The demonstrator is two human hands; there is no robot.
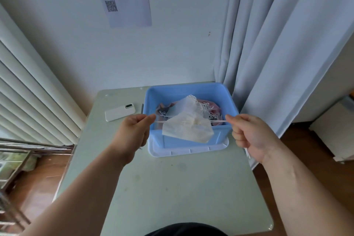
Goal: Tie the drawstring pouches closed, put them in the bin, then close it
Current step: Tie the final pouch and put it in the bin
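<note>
A cream drawstring pouch (187, 126) hangs in the air over the near edge of the blue bin (191, 90). Its white cord (218, 121) is stretched taut to both sides. My left hand (134, 132) pinches the left cord end between thumb and fingers. My right hand (251, 132) pinches the right cord end, with a short tail showing below the wrist. Inside the bin lie several other pouches (210, 110), pink and patterned, partly hidden behind the cream one. The bin stands on its white lid (187, 151).
A white phone (119, 113) lies on the pale green table (162, 188) left of the bin, with a thin dark pen (142, 108) beside the bin wall. Grey curtains (277, 44) hang at the right, a radiator at the left, and a metal rack at the lower left.
</note>
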